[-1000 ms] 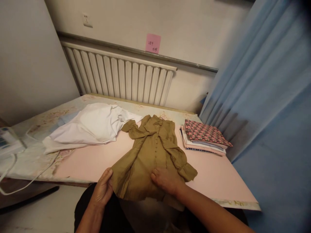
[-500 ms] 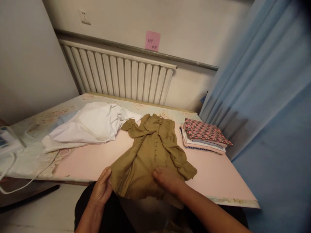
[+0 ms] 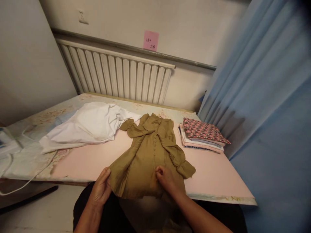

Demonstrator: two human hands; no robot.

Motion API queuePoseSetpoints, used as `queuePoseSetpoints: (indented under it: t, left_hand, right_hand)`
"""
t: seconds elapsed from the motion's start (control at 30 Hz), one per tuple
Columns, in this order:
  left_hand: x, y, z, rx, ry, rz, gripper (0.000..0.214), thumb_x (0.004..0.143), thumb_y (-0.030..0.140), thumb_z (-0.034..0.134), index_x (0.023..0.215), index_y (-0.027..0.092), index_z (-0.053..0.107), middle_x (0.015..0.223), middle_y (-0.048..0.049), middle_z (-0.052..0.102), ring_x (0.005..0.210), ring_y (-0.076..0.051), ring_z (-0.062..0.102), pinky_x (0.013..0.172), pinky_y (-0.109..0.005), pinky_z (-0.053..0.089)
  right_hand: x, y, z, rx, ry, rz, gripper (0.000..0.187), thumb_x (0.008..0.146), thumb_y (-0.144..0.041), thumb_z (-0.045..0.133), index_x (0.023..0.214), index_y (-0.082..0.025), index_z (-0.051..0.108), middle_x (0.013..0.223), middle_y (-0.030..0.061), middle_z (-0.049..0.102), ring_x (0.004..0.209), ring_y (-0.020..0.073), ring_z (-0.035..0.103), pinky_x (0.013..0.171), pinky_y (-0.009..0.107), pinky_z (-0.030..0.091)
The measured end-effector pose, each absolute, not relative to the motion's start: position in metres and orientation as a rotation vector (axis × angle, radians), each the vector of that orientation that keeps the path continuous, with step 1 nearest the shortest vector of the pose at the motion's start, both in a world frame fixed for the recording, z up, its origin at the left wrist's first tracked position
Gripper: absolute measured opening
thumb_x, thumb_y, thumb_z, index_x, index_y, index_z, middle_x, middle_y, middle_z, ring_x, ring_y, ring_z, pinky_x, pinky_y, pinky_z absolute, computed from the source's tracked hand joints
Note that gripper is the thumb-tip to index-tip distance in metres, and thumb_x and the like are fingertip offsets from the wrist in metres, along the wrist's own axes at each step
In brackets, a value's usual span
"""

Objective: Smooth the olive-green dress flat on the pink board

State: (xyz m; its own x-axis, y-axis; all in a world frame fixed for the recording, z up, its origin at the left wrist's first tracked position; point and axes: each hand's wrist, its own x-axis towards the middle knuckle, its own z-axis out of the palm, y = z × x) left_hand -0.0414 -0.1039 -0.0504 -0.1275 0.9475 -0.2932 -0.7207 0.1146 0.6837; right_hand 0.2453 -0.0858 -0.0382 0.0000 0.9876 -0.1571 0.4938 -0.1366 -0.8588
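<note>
A small olive-brown dress [image 3: 150,152] with a row of buttons down its front lies on the pink table top [image 3: 97,160], its hem hanging over the near edge. My left hand [image 3: 100,191] grips the hem's left corner with the thumb on top. My right hand [image 3: 167,181] pinches the skirt fabric near the lower middle, next to the right sleeve's frilled cuff.
A crumpled white garment [image 3: 89,124] lies to the left of the dress. A stack of folded clothes [image 3: 201,134], patterned red on top, sits to the right. A white cable [image 3: 26,181] runs off the left. A radiator [image 3: 116,76] stands behind; a blue curtain [image 3: 264,97] hangs on the right.
My right hand has gone from lying flat on the skirt to pinching the fabric, moving slightly toward me. My left hand keeps its hold on the hem corner.
</note>
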Motion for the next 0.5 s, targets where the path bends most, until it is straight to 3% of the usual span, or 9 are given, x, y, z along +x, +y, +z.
queuePoseSetpoints:
  t: [0.17, 0.4, 0.5]
  left_hand:
    - [-0.042, -0.104, -0.053, 0.365, 0.855, 1.477, 0.028, 0.062, 0.023, 0.083, 0.084, 0.017, 0.066, 0.081, 0.0000, 0.072, 0.082, -0.020, 0.070, 0.072, -0.026, 0.057]
    - [-0.042, -0.103, -0.054, 0.380, 0.850, 1.482, 0.030, 0.062, 0.025, 0.084, 0.084, 0.018, 0.065, 0.083, -0.0011, 0.073, 0.086, -0.023, 0.070, 0.073, -0.029, 0.058]
    - [-0.042, -0.103, -0.053, 0.366, 0.848, 1.477, 0.031, 0.062, 0.024, 0.083, 0.086, 0.018, 0.065, 0.083, -0.0011, 0.073, 0.086, -0.023, 0.070, 0.074, -0.028, 0.058]
  right_hand:
    - [0.237, -0.080, -0.051, -1.681, -1.214, 1.246, 0.005, 0.077, -0.020, 0.052, 0.081, -0.023, 0.053, 0.061, -0.0050, 0.056, 0.054, 0.0139, 0.061, 0.045, 0.021, 0.041]
    - [0.224, -0.092, -0.046, -1.548, -0.832, 1.501, 0.018, 0.073, -0.028, 0.062, 0.085, -0.020, 0.051, 0.089, 0.0023, 0.066, 0.062, 0.0126, 0.068, 0.046, 0.019, 0.046]
    - [0.221, -0.099, -0.044, -1.519, -0.724, 1.612, 0.019, 0.073, -0.026, 0.063, 0.086, -0.020, 0.050, 0.089, 0.0038, 0.067, 0.064, 0.0148, 0.070, 0.046, 0.019, 0.046]
